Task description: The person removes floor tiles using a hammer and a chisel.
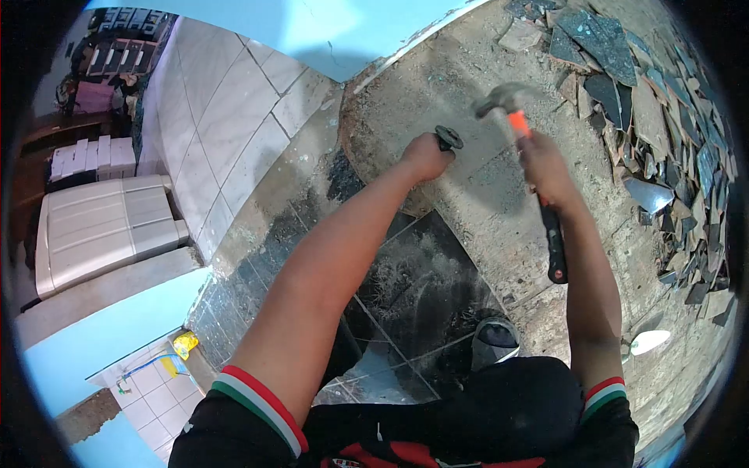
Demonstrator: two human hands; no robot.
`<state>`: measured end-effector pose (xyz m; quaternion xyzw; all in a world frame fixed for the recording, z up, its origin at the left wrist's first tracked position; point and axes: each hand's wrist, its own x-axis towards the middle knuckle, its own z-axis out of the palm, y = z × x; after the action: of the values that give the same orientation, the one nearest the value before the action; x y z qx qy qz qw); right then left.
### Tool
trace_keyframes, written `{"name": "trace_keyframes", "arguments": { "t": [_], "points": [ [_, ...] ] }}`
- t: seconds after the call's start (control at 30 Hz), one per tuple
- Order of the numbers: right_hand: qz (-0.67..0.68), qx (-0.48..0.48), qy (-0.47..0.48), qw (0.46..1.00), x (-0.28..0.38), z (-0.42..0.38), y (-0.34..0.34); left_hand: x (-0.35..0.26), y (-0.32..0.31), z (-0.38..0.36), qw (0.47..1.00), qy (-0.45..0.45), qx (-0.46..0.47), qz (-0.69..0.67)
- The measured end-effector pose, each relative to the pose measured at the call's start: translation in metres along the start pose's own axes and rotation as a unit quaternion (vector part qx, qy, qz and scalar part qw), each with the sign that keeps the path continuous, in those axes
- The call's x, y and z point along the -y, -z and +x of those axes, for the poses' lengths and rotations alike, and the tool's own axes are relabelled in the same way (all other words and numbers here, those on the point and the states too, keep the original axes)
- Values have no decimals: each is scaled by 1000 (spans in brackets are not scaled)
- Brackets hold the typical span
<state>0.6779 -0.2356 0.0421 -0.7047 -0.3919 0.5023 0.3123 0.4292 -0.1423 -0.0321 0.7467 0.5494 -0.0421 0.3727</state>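
My left hand (427, 157) is closed around a chisel (449, 139), of which only the dark, rounded top end shows above the fist. Its blade is hidden below my hand, near the edge of the black floor tiles (425, 269). My right hand (546, 168) grips a hammer (555, 242) with an orange and black handle. The metal hammer head (507, 100), a little blurred, is raised to the right of the chisel and apart from it. Dusty, bare mortar floor (488, 210) lies under both hands.
Broken tile pieces (651, 117) are heaped along the right side. A light blue wall (374, 27) stands ahead, with marble-look tiling (234, 101) to its left. My shoe (495, 342) rests by the black tiles. A white ribbed container (105, 226) is at far left.
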Motion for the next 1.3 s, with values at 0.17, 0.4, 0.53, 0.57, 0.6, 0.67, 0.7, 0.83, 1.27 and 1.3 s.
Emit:
{"name": "trace_keyframes", "arguments": {
  "t": [0.17, 0.4, 0.53, 0.57, 0.6, 0.67, 0.7, 0.83, 1.27, 1.3],
  "points": [
    [179, -193, 39, 964, 12, 12, 28, -2, 2, 1, 1000, 11, 26, -1],
    [-30, 69, -62, 995, 1, -1, -28, -16, 8, -14, 999, 44, -3, -7],
    [56, 57, -42, 996, -11, -3, -25, -2, 1, -10, 1000, 25, -12, -8],
    [105, 59, -50, 991, -22, -2, -23, 0, -2, -12, 999, 25, -23, -21],
    [83, 40, -35, 995, -23, -5, -21, -2, -2, -18, 999, 24, -32, -33],
    [38, 2, 2, 999, -17, -7, -12, -4, -1, -40, 996, 5, -64, -60],
    [42, -1, -20, 999, -13, -7, -8, -4, 0, -61, 994, -17, -85, -71],
    [49, -8, -52, 997, -13, -12, 5, -10, 14, -92, 993, -6, -103, -54],
    [118, -21, -46, 992, -13, -11, 20, 5, 10, 10, 997, 57, -41, 16],
    [116, -22, -51, 992, -13, -11, 21, 5, 17, 7, 998, 56, -29, 13]
  ]
}}
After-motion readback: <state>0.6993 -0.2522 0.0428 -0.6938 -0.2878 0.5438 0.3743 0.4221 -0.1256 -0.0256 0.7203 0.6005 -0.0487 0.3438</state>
